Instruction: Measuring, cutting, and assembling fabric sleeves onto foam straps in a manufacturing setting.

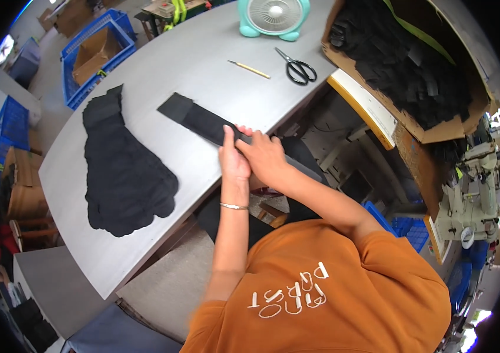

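Pressing down, both hands, left hand [233, 159] and right hand [266, 156], are closed on one black strap [203, 122] at the worktop [161, 65] edge; a stacked pile [121, 170] lies alongside, seemingly finished; carton stock [409, 65] remains.

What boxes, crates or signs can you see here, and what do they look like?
Cardboard box: upper right, big, brown, open, full of black fabric pieces.
Blue plastic crate: upper left beyond the table, rectangular, holding a smaller brown cardboard box.
More blue crates: far left, latticed sides.
No signs or screens are visible.
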